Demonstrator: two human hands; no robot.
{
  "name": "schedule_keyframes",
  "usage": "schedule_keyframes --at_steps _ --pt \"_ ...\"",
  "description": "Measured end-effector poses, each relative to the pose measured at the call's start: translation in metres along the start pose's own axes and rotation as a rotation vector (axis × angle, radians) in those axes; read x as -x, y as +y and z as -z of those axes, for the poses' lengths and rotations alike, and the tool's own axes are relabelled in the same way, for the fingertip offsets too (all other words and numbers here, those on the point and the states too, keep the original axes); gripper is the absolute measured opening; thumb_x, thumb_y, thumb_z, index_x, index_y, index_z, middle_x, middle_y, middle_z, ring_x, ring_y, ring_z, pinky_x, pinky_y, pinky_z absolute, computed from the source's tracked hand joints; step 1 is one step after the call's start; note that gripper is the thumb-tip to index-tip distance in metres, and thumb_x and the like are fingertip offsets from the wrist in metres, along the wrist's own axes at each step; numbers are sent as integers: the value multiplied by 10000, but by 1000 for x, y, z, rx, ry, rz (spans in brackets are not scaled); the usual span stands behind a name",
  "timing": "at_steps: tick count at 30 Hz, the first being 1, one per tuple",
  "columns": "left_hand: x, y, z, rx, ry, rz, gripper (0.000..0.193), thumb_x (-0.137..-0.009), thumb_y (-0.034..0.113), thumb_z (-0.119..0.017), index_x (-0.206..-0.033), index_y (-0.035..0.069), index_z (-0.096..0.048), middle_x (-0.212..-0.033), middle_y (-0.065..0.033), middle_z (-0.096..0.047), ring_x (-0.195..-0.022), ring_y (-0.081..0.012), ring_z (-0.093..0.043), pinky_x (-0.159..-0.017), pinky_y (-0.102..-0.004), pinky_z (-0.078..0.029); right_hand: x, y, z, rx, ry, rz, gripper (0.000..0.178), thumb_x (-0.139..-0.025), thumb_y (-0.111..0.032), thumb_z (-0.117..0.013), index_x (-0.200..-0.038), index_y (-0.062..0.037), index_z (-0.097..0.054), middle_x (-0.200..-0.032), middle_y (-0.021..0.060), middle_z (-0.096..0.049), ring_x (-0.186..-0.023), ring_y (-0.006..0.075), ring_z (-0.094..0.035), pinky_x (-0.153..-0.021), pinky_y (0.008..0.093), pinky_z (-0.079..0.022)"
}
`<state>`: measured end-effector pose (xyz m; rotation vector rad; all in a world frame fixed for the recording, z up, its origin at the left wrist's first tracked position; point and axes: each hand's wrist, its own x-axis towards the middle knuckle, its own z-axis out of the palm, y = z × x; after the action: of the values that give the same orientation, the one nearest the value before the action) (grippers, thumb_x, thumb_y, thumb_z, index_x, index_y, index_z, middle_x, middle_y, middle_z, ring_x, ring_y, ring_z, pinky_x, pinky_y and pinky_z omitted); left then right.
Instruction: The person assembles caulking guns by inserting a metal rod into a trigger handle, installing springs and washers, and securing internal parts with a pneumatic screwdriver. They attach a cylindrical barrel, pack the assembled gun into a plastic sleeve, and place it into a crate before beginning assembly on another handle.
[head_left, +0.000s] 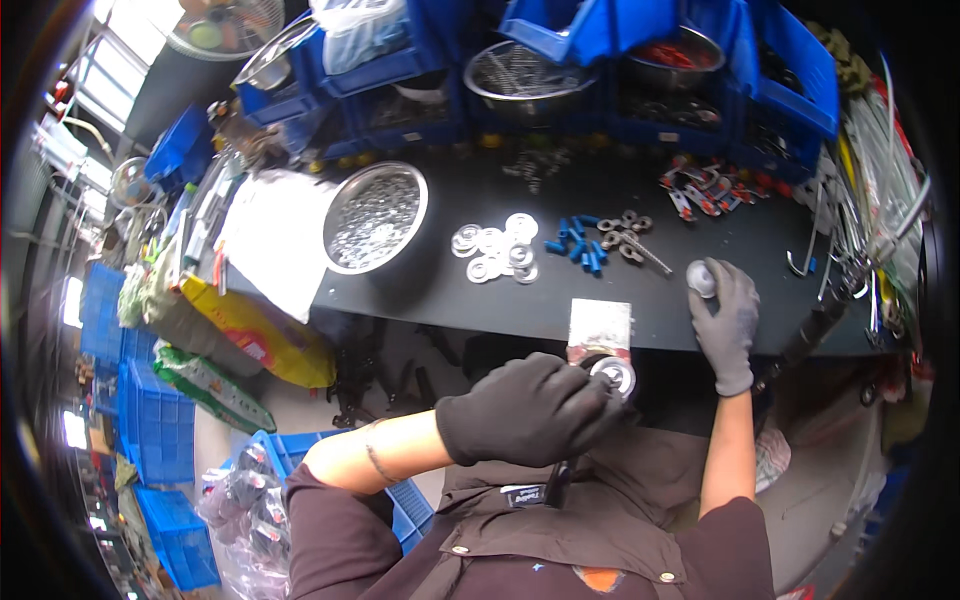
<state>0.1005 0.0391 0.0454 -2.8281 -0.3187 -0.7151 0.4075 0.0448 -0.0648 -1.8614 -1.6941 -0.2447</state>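
My left hand (530, 408), in a black glove, is closed at the table's front edge around a dark part that it mostly hides. A round silver disc (613, 376) with a raised centre shows at its fingertips. Just beyond is a pale square metal block (600, 322) with a reddish lower side. Below the hand a black bar-like piece (560, 484) sticks out toward me. My right hand (728, 318), in a grey glove, rests over the right of the table with its fingers around a whitish rounded piece (702, 279).
On the dark table (430, 300) lie silver discs (497, 248), blue sleeves (580, 243), metal rings (625, 228) and orange-and-silver parts (705, 188). A steel bowl (339, 256) of small clear or shiny pieces stands left. Blue bins (405, 125) line the back; metal rods (870, 215) hang right.
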Motion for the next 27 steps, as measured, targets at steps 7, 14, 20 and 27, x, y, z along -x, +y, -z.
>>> schedule_keyframes --at_steps 7,14,20,27 --pt "11 -82 3 295 46 508 418 -770 144 -712 -1172 61 -631 -1124 -145 -641 -1034 -338 -614 -866 -431 -505 2 8 -2 4 2 13 442 -771 -161 -720 -1192 -72 -617 -1176 128 -621 -1133 327 -564 -977 442 -415" --pt "151 -237 -23 421 -275 1053 416 -873 85 -612 -1284 21 -609 -1242 -188 -653 -1108 -251 -642 -983 -333 -468 -6 -3 -4 -14 19 55 398 -785 -168 -707 -1162 -70 -627 -1155 125 -631 -1078 335 -584 -926 442 -446" --pt "135 -230 -37 -14 -413 933 273 -875 177 -654 -1101 35 -715 -1072 -190 -709 -994 -314 -678 -896 -377 -512 -11 -62 54 -1137 -331 -345 419 -789 -92 -712 -1191 -10 -627 -1130 101 -623 -1069 176 -594 -948 306 -450" --pt "139 -215 -34 -227 -8 959 210 -879 169 -632 -1034 85 -746 -1071 -185 -698 -987 -352 -658 -873 -408 -506 -20 -110 98 -857 -600 263 480 -730 -283 -784 -1130 -46 -663 -1143 168 -610 -1088 346 -593 -958 423 -453"
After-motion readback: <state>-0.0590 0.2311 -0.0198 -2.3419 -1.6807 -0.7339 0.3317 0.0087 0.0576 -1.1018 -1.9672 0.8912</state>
